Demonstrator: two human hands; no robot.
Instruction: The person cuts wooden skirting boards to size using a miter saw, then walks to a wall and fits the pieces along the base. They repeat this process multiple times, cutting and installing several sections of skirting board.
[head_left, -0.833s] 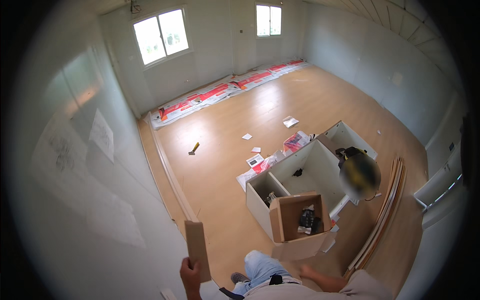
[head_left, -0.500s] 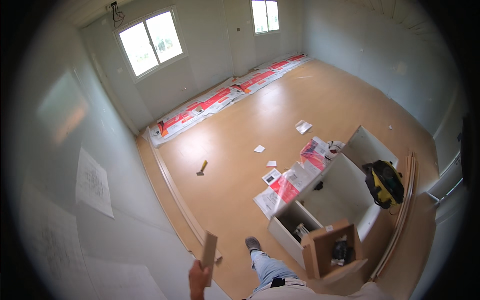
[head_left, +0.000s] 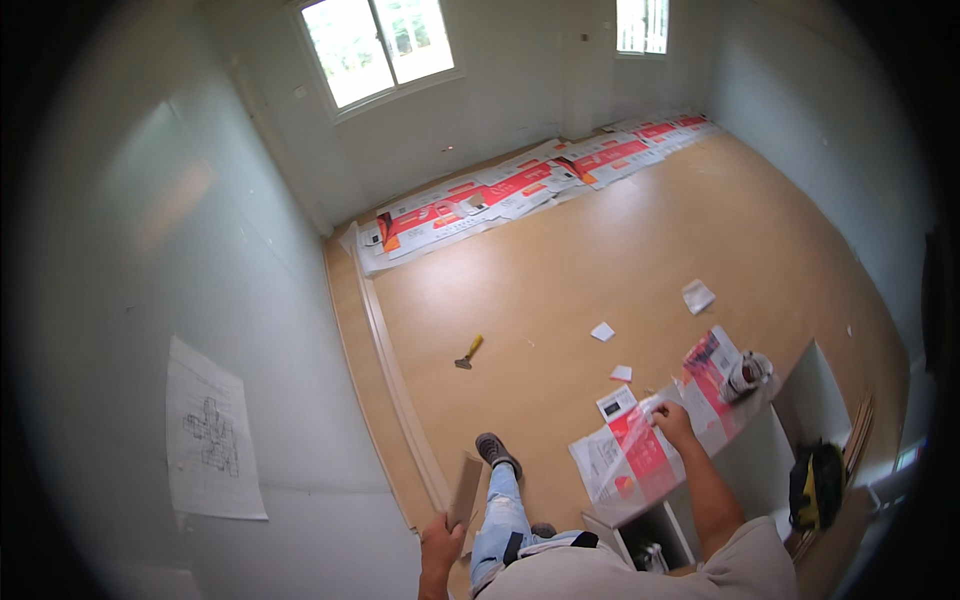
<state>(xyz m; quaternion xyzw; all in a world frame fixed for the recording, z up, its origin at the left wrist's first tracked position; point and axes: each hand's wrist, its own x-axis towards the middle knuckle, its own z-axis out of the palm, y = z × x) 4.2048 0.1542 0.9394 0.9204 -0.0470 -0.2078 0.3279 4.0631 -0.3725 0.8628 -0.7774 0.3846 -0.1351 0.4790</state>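
My left hand [head_left: 440, 545] is closed around a short flat wood-coloured board [head_left: 464, 490], held upright beside my left leg. Over the low white cabinet unit, my right hand [head_left: 674, 422] reaches out with its fingers pinched together. Whatever it may hold is too small to make out. Just beneath those fingers lies red and white plastic wrapping [head_left: 640, 455], spread along the cabinet's edge. A white roundish item [head_left: 747, 376], perhaps a roll or a can, rests on the wrapping beyond my right hand.
A yellow-handled scraper [head_left: 472, 352] lies on the wooden floor [head_left: 540, 270]. Long strips [head_left: 385, 370] run along the left wall. Flattened red and white packaging [head_left: 500, 190] lines the window wall. A black and yellow tool bag [head_left: 818, 485] sits by the white cabinet [head_left: 735, 500].
My right arm has come into view, its hand reaching to the wrapping. The view has swung, and the cardboard box is out of sight. The board remains in my left hand.
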